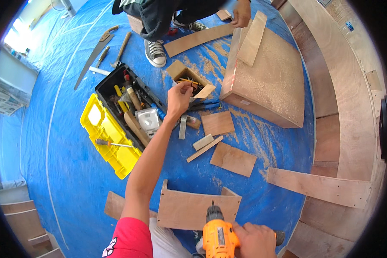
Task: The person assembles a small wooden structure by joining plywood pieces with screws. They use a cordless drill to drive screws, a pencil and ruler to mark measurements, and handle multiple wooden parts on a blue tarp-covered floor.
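Note:
An orange cordless drill (220, 238) is gripped in my right hand (256, 240), its bit pointing away from me over a wooden panel with side pieces (193, 206). My left hand (179, 98) reaches forward to a small open cardboard box (176, 70) holding yellow pencil-like sticks and dark small items. Its thumb and fingertips are pinched together at the box's edge; whatever lies between them is too small to make out. Left of that forearm sits an open black toolbox (102, 88) with a yellow lid (101, 124), full of hand tools. A screwdriver (112, 142) rests on the lid.
Another person's hand (241, 15) is near a thin board (252, 38) on a sawdust-covered wooden box (271, 77). A handsaw (92, 56) and hammer (123, 48) lie at far left. Wood offcuts (233, 159) and a long strip (318, 187) lie on the blue tarp (73, 142).

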`<act>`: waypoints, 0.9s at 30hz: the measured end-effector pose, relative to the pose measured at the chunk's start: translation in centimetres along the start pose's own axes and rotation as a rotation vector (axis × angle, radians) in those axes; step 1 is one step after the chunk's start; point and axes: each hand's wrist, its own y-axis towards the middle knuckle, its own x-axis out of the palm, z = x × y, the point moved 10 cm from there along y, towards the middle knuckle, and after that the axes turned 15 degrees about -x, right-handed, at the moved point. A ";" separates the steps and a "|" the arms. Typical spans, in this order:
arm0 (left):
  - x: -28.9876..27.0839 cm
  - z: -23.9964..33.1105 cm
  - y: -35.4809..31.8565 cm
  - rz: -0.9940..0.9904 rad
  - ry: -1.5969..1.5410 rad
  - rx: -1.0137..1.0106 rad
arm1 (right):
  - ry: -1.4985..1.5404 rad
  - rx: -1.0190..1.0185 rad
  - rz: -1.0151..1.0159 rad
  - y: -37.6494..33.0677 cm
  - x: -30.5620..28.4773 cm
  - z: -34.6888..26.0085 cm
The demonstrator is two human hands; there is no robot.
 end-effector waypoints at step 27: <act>-16.8 -12.9 -48.8 0.576 -0.118 -0.175 | 0.214 -0.317 0.034 3.8 16.2 -8.4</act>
